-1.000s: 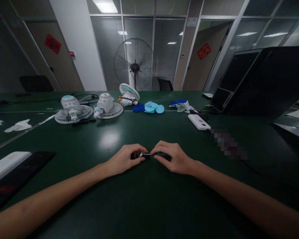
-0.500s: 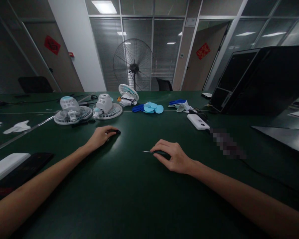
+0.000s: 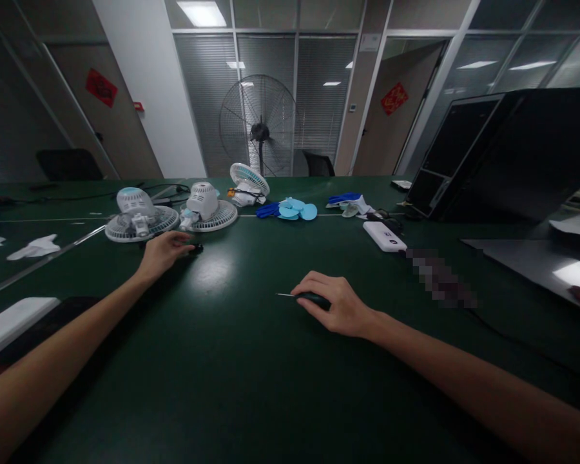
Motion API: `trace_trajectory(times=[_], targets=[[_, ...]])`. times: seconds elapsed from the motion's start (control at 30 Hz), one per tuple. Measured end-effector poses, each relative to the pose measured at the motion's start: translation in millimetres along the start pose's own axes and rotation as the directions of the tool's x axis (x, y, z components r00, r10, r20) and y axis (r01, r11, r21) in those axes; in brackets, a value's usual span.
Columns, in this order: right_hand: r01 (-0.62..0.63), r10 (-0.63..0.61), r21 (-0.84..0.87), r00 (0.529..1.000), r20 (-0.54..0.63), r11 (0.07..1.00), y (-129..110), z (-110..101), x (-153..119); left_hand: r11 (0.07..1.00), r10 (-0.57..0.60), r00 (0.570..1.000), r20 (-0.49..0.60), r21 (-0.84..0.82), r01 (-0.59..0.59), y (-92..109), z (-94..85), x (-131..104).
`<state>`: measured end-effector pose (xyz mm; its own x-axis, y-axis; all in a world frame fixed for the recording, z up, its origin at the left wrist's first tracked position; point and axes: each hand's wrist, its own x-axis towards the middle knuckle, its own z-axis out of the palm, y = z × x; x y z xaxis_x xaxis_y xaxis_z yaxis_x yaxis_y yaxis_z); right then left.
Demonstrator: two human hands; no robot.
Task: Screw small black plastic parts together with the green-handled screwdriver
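Observation:
On the dark green table (image 3: 251,386), my right hand (image 3: 336,304) is closed around the dark handle of a screwdriver (image 3: 314,299), its thin metal tip pointing left. Further back on the left, my left hand (image 3: 164,252) pinches a small black object (image 3: 196,248) too small to identify. Just behind my left hand lie two white fans, one (image 3: 140,216) at the far left and one (image 3: 207,209) beside it. A third small fan (image 3: 249,183) leans further back.
Light blue fan blades (image 3: 297,209) and blue-and-white gloves (image 3: 350,203) lie toward the back. A white power bank (image 3: 385,236) with a cable is right of centre. A large black monitor (image 3: 507,154) stands at right, white tissue (image 3: 35,247) at left.
My left hand has moved left and slightly back with the small black object. My right hand stays in place. At the right edge, the silvery flat panel has shifted left, with fingers now near it.

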<state>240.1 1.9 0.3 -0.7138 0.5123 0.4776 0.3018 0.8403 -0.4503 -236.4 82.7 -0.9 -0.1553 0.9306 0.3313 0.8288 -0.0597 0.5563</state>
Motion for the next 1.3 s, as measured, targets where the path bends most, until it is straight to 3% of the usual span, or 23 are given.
trace_trajectory(times=[0.2,0.7,0.93,1.13,1.3], targets=[[0.003,-0.003,-0.003,1.000,-0.004,1.000,0,0,0,0.995,-0.079,0.997,0.015,-0.064,0.080,4,-4.2,-6],[-0.009,0.009,0.006,1.000,0.010,1.000,-2,0,1,0.984,-0.025,0.998,-0.049,-0.176,0.016,10,8.0,-8],[-0.002,0.002,0.005,1.000,0.008,1.000,1,1,0,0.991,-0.048,0.994,-0.097,-0.130,0.035,16,3.0,-8],[0.010,-0.010,0.007,1.000,0.006,1.000,0,1,0,0.987,-0.093,0.994,-0.062,-0.139,0.084,19,4.6,-7],[-0.007,0.007,0.022,1.000,0.028,1.000,1,1,0,0.997,-0.007,0.995,-0.098,-0.081,-0.001,14,8.1,-8]])
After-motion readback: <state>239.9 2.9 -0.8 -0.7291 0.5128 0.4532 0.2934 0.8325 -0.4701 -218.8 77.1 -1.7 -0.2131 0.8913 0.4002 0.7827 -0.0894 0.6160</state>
